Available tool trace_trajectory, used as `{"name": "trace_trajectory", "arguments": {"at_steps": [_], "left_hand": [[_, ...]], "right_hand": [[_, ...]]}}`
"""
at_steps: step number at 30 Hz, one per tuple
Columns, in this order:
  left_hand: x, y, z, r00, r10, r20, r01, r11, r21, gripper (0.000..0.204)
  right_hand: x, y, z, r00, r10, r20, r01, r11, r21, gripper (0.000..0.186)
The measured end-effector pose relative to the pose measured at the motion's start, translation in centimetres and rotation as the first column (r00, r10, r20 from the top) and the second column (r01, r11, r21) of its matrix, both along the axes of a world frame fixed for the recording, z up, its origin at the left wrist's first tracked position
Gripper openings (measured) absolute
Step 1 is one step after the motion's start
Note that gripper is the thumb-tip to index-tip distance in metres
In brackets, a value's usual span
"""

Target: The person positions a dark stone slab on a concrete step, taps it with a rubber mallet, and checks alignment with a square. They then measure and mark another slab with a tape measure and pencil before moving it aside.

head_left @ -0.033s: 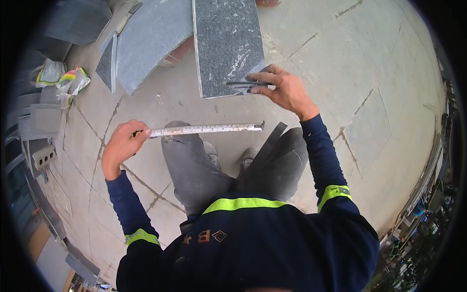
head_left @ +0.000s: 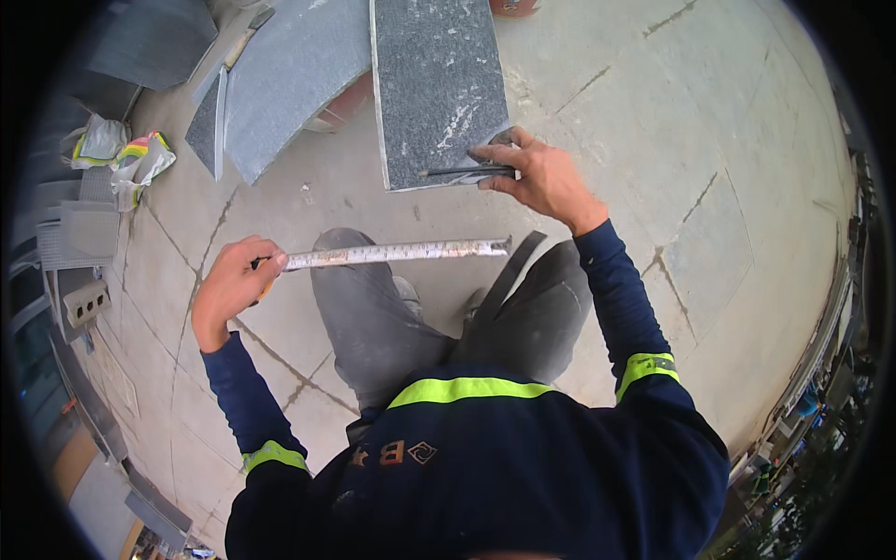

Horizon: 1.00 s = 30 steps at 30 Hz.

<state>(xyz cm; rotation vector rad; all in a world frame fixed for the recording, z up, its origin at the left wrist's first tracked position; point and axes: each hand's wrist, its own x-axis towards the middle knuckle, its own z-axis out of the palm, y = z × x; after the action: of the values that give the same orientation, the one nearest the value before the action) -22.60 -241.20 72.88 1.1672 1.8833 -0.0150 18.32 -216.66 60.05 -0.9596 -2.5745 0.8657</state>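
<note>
Gripping a tape measure [head_left: 397,253], the left hand [head_left: 238,285] sits at centre left of the frame, fingers curled round a case they mostly hide. The pale, worn blade runs out to the right across the middle of the frame, ending with its hook above the gap between the knees of the grey trousers [head_left: 373,303].

The right hand [head_left: 553,185], right of centre in the upper half, pinches a slim dark pencil [head_left: 448,172] between thumb and fingers. The pencil points left over the lower edge of a dark speckled slab [head_left: 434,84] at upper centre; whether its tip touches the stone I cannot tell. White smears mark the slab near the fingers.

Below the right hand, a narrow dark strip [head_left: 515,273] slants beside the right knee. Left of the slab lies a smoother grey slab [head_left: 294,79], with a dark triangular offcut [head_left: 203,135] at its left edge. Farther out, crumpled bags [head_left: 140,163] lie at upper left, and a block with holes [head_left: 86,303] sits at the left of the frame. Cracked, pale paving [head_left: 672,140] spreads across the right side.
</note>
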Motion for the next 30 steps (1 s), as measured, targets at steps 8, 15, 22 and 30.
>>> {"name": "trace_trajectory", "arguments": {"at_steps": [8,15,22,30], "left_hand": [[3.4,-2.9,2.6,0.924,0.228,0.307,-0.243,0.97,0.012,0.023],[4.2,-1.7,2.2,0.945,0.032,0.325,-0.099,0.976,0.192,0.026],[4.3,-3.6,1.5,0.943,0.092,0.32,-0.139,0.982,0.126,0.026],[3.3,-4.8,3.4,0.951,0.149,0.273,-0.205,0.96,0.19,0.025]], "right_hand": [[-0.2,-7.6,-1.5,1.0,-0.008,0.004,0.008,1.0,0.012,0.011],[0.3,-16.6,-3.3,0.974,-0.04,-0.224,-0.076,0.871,-0.485,0.033],[-3.6,-10.9,-2.8,0.883,-0.405,-0.239,0.421,0.907,0.017,0.041],[-5.3,-10.1,-4.3,0.963,-0.267,-0.022,0.268,0.962,0.054,0.016]]}}
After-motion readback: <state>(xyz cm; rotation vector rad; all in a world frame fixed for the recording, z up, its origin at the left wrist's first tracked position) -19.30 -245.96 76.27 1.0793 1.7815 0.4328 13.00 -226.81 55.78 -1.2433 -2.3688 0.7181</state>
